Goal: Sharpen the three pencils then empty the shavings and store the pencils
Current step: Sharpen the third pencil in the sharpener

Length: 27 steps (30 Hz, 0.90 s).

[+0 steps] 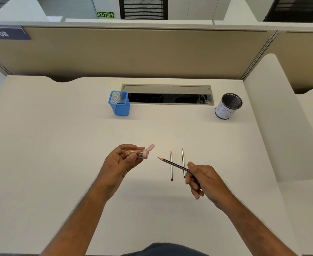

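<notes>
The left hand [117, 163] grips a clear, pink-capped sharpener tube [136, 153], while the right hand [204, 179] pinches a dark striped wooden pencil [174, 164], hands apart.

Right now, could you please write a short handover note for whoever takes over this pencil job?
Left hand grips the sharpener, cap flipped open, shavings inside.
Right hand holds the third pencil, tip pointed, clear of the sharpener.
Two pencils lie side by side on the desk, tips pointed.
Done, apparently: sharpening.
Left: empty shavings, probably into the labelled black cup; store pencils, probably in the blue mesh holder.
</notes>
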Each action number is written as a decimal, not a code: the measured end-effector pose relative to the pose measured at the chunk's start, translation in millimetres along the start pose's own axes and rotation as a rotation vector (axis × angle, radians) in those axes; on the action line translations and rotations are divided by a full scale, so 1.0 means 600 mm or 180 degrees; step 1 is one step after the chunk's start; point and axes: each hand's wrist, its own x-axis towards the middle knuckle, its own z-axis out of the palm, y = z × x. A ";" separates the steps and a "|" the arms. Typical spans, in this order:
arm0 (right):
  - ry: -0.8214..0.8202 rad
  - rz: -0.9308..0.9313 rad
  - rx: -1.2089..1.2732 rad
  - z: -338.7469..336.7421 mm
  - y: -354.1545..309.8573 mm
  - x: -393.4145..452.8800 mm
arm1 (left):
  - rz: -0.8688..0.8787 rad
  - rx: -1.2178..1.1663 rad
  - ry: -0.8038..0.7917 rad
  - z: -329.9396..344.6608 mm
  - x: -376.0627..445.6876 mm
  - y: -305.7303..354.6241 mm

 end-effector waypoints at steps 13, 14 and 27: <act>0.0217 -0.0255 -0.0033 0.022 0.011 0.004 | -0.0083 -0.0012 0.0079 0.001 -0.006 -0.018; 0.0223 -0.0269 -0.0059 0.022 0.010 0.004 | -0.0083 0.0000 0.0070 0.002 -0.006 -0.018; 0.0683 -0.1087 -0.0931 0.032 0.002 0.000 | -0.0140 0.0219 0.0001 0.021 -0.015 -0.012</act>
